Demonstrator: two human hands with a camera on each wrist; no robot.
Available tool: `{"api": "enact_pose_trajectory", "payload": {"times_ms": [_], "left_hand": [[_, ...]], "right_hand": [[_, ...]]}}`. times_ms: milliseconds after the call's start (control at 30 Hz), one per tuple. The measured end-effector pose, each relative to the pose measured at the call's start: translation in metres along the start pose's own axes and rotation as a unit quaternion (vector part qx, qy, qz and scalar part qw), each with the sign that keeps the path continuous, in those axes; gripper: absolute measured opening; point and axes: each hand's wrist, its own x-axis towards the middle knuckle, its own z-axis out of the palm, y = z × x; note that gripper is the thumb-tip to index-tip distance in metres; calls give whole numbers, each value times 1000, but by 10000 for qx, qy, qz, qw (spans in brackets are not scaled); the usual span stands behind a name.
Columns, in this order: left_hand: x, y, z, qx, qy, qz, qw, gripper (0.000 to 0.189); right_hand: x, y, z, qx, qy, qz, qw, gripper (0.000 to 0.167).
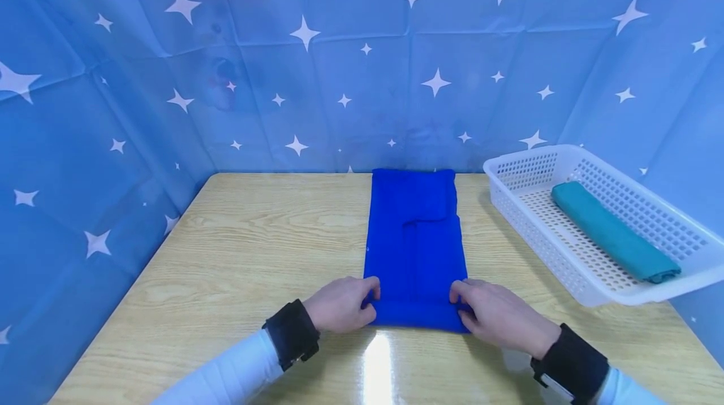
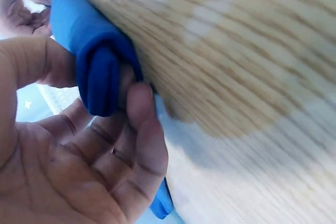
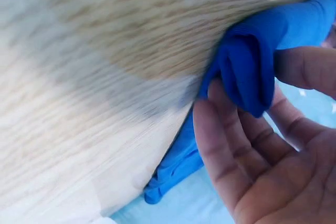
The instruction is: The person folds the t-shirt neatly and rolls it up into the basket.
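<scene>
A bright blue cloth (image 1: 390, 248) lies on the table as a long folded strip, its layered flaps meeting along the middle. The edge nearest me is turned over into a thick roll. At the roll's left end my left hand (image 1: 344, 305) pinches the fabric between thumb and fingers. My right hand (image 1: 503, 314) grips the opposite end the same way. In the left wrist view, the rolled layers of the cloth (image 2: 97, 77) show between the thumb and fingers of the left hand (image 2: 79, 166). The right wrist view shows the right hand (image 3: 273, 156) around the coiled end.
A white perforated plastic basket (image 1: 543, 254) stands at the right of the table, holding a folded teal cloth (image 1: 613, 232). The wooden table (image 1: 271, 229) reaches back to a blue curtain (image 1: 351, 65) with white stars, which also hangs along the left side.
</scene>
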Motion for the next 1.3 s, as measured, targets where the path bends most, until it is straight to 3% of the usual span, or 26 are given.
{"api": "enact_pose_trajectory", "payload": {"times_ms": [133,267,400,500,667,833,933,1000,1167,1300], "left_hand": [[-1,3,4,863,570,77,9946,10],[0,8,8,1736,967,392,9793,18],[-2,17,14,2398,788,853,9638,17],[-7,20,17,2677,635,1015,9560,23],[-13,20,20,2896,684,1076,9486,30],[-13,19,23,3118,788,1032,9412,32],[-13,19,20,2938,715,951,9484,30],[-14,19,15,2592,582,883,9600,29],[-15,14,-2,943,208,732,9926,24],[-10,5,-10,-371,53,389,9985,25]], "right_hand": [[0,-1,3,-751,598,-314,9949,22],[1,-5,5,-955,660,-737,9905,26],[0,-10,6,-949,336,-899,9909,22],[-3,-12,7,-1043,199,-842,9908,18],[-8,-15,9,-1428,227,-808,9862,28],[-7,-16,13,-1770,390,-867,9796,26],[-7,-15,9,-1571,314,-863,9833,24],[-7,-15,4,-1254,196,-861,9882,23],[-7,-10,-10,9,-310,-805,9963,19],[-3,-3,-16,910,-708,-444,9923,22]]}}
